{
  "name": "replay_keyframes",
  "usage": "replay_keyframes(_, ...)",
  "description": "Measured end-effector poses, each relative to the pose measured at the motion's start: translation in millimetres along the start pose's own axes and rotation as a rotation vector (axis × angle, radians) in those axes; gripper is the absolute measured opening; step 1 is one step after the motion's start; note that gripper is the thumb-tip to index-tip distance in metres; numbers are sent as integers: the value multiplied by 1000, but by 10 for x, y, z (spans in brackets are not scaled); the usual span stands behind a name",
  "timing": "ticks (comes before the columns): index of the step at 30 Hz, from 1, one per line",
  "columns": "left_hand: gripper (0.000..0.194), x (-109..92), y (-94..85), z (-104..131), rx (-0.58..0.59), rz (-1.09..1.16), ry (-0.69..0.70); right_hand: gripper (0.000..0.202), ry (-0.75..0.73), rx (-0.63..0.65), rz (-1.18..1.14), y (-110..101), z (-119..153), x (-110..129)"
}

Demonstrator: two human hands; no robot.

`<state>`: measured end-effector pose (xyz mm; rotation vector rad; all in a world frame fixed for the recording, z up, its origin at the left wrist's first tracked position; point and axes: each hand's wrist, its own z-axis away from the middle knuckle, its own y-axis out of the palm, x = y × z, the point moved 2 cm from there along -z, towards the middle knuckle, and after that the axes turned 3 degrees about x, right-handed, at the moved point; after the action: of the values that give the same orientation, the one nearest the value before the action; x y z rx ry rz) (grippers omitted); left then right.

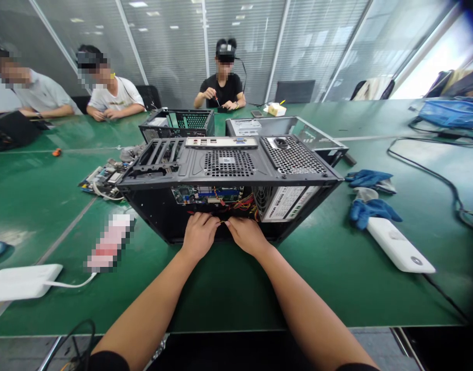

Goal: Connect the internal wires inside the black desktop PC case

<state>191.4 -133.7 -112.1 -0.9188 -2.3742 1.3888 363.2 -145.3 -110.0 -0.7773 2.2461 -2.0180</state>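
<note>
In front of me a black computer case (229, 178) stands on the green table, its open side facing me. Inside it show a motherboard (207, 195) and a power supply (288, 203) with a white label. Bundled coloured wires (242, 204) hang beside the power supply. My left hand (200, 234) and my right hand (247, 234) meet at the lower edge of the opening, fingers closed. A thin yellow-and-dark cable (222, 222) runs between their fingertips, pinched from both sides. The hands hide its ends.
Two more cases (178, 123) (275, 129) stand behind. Left lie circuit boards (105, 178), a phone (111, 242) and a white power bank (26, 281). Right are blue gloves (370, 206), another white power bank (401, 245) and a black cable (433, 170). Several people sit across the table.
</note>
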Motion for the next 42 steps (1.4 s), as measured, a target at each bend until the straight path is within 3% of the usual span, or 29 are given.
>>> replay_keyframes(23, 18, 16, -35, -11, 47, 12, -14, 31, -9, -3, 88, 39, 20, 11)
replay_keyframes(42, 19, 29, -37, -22, 92, 53, -16, 26, -21, 20, 27, -8, 8, 9)
